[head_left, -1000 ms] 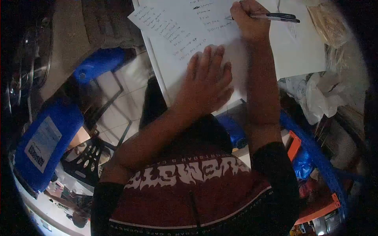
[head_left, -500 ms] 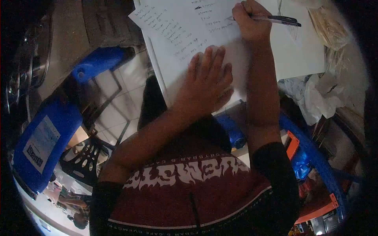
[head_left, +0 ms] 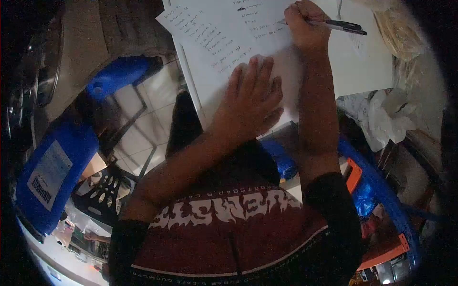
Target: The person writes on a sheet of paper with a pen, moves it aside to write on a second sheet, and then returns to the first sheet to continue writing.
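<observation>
Black and clear plastic make the slim pen (head_left: 344, 26) at upper right of the frame, pinched between the thumb and fingers of my right hand (head_left: 309, 28), its tip by the handwriting. My left hand (head_left: 253, 97) lies spread flat near the frame's centre, holding nothing, pressed to the lower part of the white paper (head_left: 226, 35).

I see a bare lane of paper between the left hand and the right forearm, just below the pen. The table (head_left: 194, 90) ends in a straight white edge left of the writing, with tiled floor (head_left: 157, 93) beyond. At right, crumpled, thin white plastic (head_left: 389, 114) crowds the pale surface's lower edge, and creased, glossy brown wrapping (head_left: 401, 35) sits above.

Farther out I have a smooth blue panel (head_left: 55, 164) with a label at left, a black openwork plastic piece (head_left: 105, 193) beside it, and an orange bar (head_left: 384, 252) at lower right.

Against a second ago, the pen and right hand have edged rightward; the left hand keeps nearly the same place.
</observation>
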Tool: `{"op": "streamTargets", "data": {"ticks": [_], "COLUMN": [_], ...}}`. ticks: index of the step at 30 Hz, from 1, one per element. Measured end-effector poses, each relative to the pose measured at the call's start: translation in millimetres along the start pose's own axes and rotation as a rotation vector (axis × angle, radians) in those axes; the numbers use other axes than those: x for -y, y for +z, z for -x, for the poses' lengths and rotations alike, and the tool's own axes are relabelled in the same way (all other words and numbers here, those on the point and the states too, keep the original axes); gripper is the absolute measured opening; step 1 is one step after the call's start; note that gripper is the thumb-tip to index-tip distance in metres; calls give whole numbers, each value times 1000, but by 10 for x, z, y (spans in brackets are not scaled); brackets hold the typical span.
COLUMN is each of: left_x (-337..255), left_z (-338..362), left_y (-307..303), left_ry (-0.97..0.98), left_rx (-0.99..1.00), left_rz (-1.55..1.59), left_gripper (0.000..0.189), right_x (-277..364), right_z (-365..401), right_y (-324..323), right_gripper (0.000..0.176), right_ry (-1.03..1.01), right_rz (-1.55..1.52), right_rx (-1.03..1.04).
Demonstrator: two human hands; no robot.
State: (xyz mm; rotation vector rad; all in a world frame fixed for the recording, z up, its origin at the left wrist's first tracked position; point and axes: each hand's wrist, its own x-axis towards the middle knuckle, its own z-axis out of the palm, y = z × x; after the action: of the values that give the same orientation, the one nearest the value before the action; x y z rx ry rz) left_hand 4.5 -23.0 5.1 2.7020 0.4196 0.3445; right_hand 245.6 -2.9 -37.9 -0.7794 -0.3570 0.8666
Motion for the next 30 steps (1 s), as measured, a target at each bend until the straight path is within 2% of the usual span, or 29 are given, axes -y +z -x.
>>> {"op": "streamTargets", "data": {"ticks": [1, 2, 4, 5, 7, 8, 10, 11, 13, 14, 16, 17, 19, 20, 22, 23, 25, 26, 28, 29, 30], "left_x": [-1, -1, 6, 8, 8, 5, 3, 3, 5, 5, 2, -1, -4, -3, -5, -6, 1, 1, -1, 1, -1], "left_z": [1, 1, -2, -4, -1, 2, 2, 3, 3, 2, 0, -2, -5, -6, -5, -9, -8, -6, -4, -7, -6], "left_y": [2, -2, -17, -14, 3, 5, 11, 14, 19, 15, 3, 1, -2, -3, -8, -6, -5, -3, 3, 0, -7], "left_ry": [3, 3, 3, 4, -1, 0, 6, 5, -2, -2, 0, -1, -1, -2, -4, -1, -10, -6, 3, 10, 6], "left_rx": [-8, -9, 0, 0, -6, -6, -14, -14, -17, -17, -5, -4, 4, 5, 9, 9, 9, 7, -6, -13, -7], "left_rz": [-4, -4, 16, 16, 44, 45, 24, 24, 41, 41, 37, 38, 43, 42, 29, 29, 56, 54, 23, 16, 35], "left_gripper": [53, 53, 52, 52, 52, 52, 52, 52, 53, 53, 53, 53, 53, 53, 53, 53, 53, 53, 54, 54, 55], "right_x": [28, -2, -72, -78, -72, -66, -31, -26, -28, -42, -72, -63, 1, -20, -84, -79, -48, -44, 78, 139, 200], "right_z": [54, 0, -155, -178, -180, -173, -138, -131, -131, -137, -142, -137, -107, -132, -190, -201, -183, -187, -45, 56, 159], "right_y": [69, -35, -286, -359, -334, -322, -147, -103, -79, -134, -234, -291, -173, -118, -68, -149, -251, -294, 82, 177, 280], "right_gripper": [31, 31, 31, 31, 32, 32, 35, 35, 34, 34, 31, 31, 30, 30, 31, 31, 30, 30, 28, 28, 20], "right_ry": [-180, -180, 278, 277, 321, 320, 252, 253, 252, 252, 237, 238, 336, 337, -121, -124, -248, -253, -491, -503, -387], "right_rz": [815, 816, -761, -761, -620, -619, -409, -410, -965, -965, -683, -682, -656, -657, -696, -697, -47, -48, 812, 809, 749], "right_rx": [111, 111, -78, -78, 256, 255, 555, 555, -328, -327, 10, 9, 309, 309, -802, -802, -283, -282, -231, -229, -179]}}
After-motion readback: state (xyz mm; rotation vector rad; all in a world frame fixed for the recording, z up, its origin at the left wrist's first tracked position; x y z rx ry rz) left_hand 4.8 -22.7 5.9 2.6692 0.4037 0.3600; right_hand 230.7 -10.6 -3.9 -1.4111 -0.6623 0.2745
